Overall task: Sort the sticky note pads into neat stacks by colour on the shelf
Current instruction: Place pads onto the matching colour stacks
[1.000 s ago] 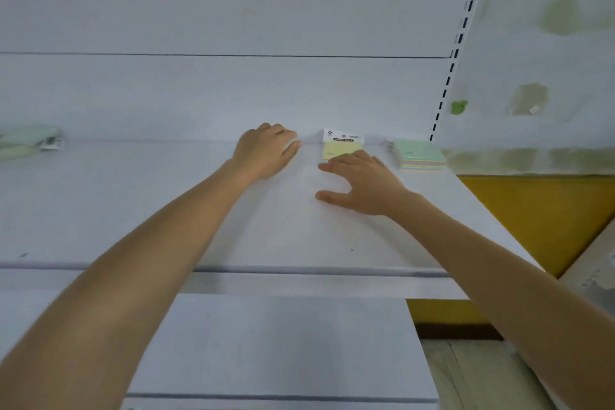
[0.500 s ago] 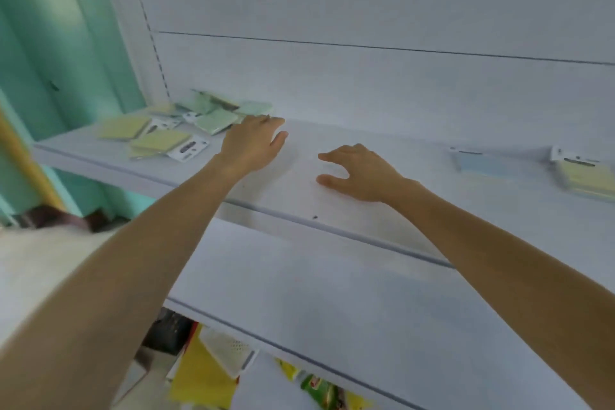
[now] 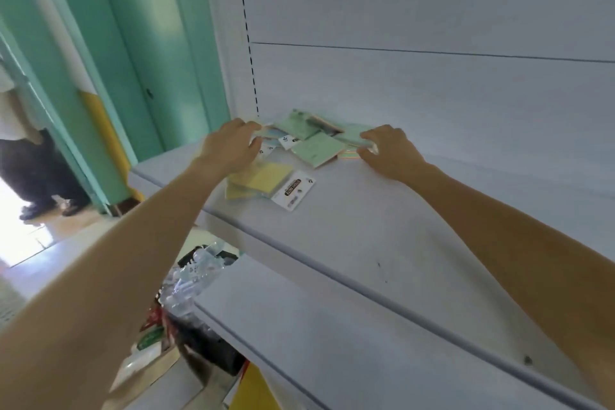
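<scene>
On the white shelf (image 3: 366, 226), the left hand (image 3: 229, 150) pinches a pale pad (image 3: 269, 134); the right hand (image 3: 392, 151) grips a green pad (image 3: 351, 136)

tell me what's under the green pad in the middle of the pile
The green pad lies on other pads: a pad with pink and yellow edges shows beneath its right side, and a white card by its left corner. Whatever lies under its middle is covered.
</scene>
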